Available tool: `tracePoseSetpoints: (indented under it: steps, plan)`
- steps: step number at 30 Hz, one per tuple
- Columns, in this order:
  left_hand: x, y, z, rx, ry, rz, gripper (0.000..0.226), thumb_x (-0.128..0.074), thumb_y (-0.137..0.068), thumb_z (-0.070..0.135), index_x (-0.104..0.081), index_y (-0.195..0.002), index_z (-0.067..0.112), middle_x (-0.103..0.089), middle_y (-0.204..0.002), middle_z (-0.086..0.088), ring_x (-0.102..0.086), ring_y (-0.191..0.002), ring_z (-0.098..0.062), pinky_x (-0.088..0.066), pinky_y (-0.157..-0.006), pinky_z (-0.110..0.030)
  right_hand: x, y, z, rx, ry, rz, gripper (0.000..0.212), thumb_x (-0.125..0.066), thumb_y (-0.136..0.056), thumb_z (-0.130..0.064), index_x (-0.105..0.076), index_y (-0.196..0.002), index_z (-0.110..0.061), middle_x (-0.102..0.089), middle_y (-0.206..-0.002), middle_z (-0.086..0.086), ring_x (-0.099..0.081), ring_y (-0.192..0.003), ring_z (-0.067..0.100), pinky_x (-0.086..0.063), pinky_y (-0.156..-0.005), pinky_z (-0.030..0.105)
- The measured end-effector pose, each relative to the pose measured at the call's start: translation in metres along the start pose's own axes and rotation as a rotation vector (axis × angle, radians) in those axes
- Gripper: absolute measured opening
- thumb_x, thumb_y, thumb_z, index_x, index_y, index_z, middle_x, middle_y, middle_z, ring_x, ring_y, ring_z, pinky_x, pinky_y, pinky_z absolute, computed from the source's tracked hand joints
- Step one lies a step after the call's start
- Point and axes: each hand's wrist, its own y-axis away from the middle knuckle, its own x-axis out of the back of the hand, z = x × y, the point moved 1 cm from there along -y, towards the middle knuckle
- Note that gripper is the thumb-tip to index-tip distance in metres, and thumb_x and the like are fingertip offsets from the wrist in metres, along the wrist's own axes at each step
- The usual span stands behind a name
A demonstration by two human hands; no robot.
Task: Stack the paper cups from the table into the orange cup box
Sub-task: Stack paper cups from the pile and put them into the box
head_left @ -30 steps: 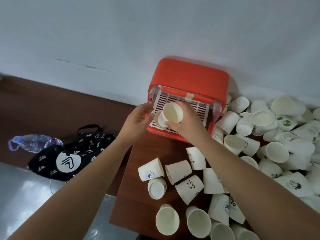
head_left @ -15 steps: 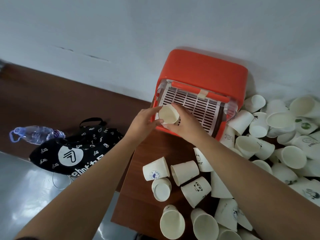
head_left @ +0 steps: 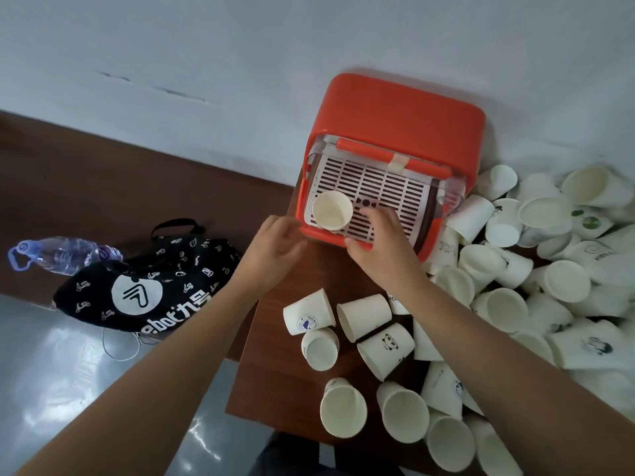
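Observation:
The orange cup box (head_left: 405,111) stands against the wall with its white slatted tray (head_left: 378,190) out in front. A white paper cup (head_left: 332,210) stands upright at the tray's front left corner, free of both hands. My left hand (head_left: 275,245) hovers just left of the box, fingers relaxed and holding nothing. My right hand (head_left: 378,238) rests over the tray's front edge, right of the cup, fingers loosely bent and holding nothing. Several loose paper cups (head_left: 385,345) lie on the wooden table (head_left: 275,379) below my hands.
A big heap of paper cups (head_left: 549,255) fills the table's right side beside the box. Left of the table, a black printed bag (head_left: 144,286) and a plastic water bottle (head_left: 65,252) lie on a brown ledge. Grey floor (head_left: 68,389) shows below.
Both hands held the cup at the tray a second ago. Now the cup stands on the tray's front left corner and both hands have let go and drawn back slightly.

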Motion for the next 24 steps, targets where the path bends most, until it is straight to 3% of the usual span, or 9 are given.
tracePoseSetpoints:
  steps: [4, 7, 11, 18, 21, 24]
  plan:
    - [-0.011, 0.039, -0.026, 0.004, -0.139, -0.245, 0.029, -0.069, -0.092, 0.025, -0.064, -0.120, 0.020, -0.054, -0.111, 0.011, -0.055, -0.100, -0.002, -0.050, -0.094, -0.026, 0.002, 0.054, 0.008, 0.032, 0.107, -0.273, 0.048, -0.063, -0.095, -0.026, -0.049, -0.140, -0.017, -0.045, -0.140, -0.004, -0.043, -0.129, 0.010, -0.036, -0.106, 0.023]
    - [-0.018, 0.049, -0.037, 0.066, -0.214, -0.359, 0.048, -0.073, -0.090, 0.030, -0.058, -0.134, 0.020, -0.053, -0.123, 0.007, -0.054, -0.111, -0.007, -0.047, -0.102, -0.029, -0.004, 0.075, 0.018, 0.042, 0.209, -0.485, 0.059, -0.061, -0.095, -0.021, -0.039, -0.150, -0.022, -0.037, -0.153, -0.005, -0.036, -0.139, 0.011, -0.032, -0.113, 0.026]
    - [-0.028, 0.055, -0.043, 0.093, -0.350, -0.505, 0.068, -0.073, -0.088, 0.043, -0.045, -0.146, 0.021, -0.049, -0.140, 0.004, -0.049, -0.128, -0.015, -0.044, -0.106, -0.033, -0.020, 0.082, 0.028, 0.035, 0.343, -0.615, 0.065, -0.063, -0.094, -0.019, -0.035, -0.153, -0.022, -0.037, -0.156, -0.002, -0.036, -0.142, 0.016, -0.031, -0.116, 0.032]
    - [-0.044, 0.059, -0.049, 0.064, -0.383, -0.512, 0.075, -0.070, -0.087, 0.051, -0.043, -0.148, 0.018, -0.050, -0.144, 0.003, -0.046, -0.133, -0.018, -0.040, -0.106, -0.031, -0.036, 0.075, 0.031, 0.114, 0.563, -0.664, 0.067, -0.065, -0.090, -0.022, -0.036, -0.151, -0.021, -0.043, -0.152, 0.000, -0.040, -0.139, 0.021, -0.031, -0.114, 0.038]
    - [-0.042, 0.059, -0.048, 0.004, -0.332, -0.485, 0.067, -0.073, -0.085, 0.046, -0.051, -0.142, 0.020, -0.057, -0.133, 0.003, -0.054, -0.120, -0.017, -0.043, -0.097, -0.027, -0.036, 0.071, 0.030, 0.148, 0.597, -0.651, 0.066, -0.066, -0.089, -0.028, -0.038, -0.148, -0.022, -0.046, -0.148, 0.000, -0.045, -0.133, 0.022, -0.033, -0.111, 0.040]
    - [-0.026, 0.062, -0.050, 0.004, -0.223, -0.357, 0.062, -0.076, -0.083, 0.046, -0.055, -0.136, 0.021, -0.060, -0.124, 0.007, -0.058, -0.112, -0.013, -0.046, -0.093, -0.026, -0.026, 0.072, 0.029, 0.105, 0.527, -0.580, 0.068, -0.066, -0.088, -0.033, -0.037, -0.149, -0.023, -0.046, -0.148, -0.001, -0.046, -0.132, 0.019, -0.035, -0.111, 0.037]
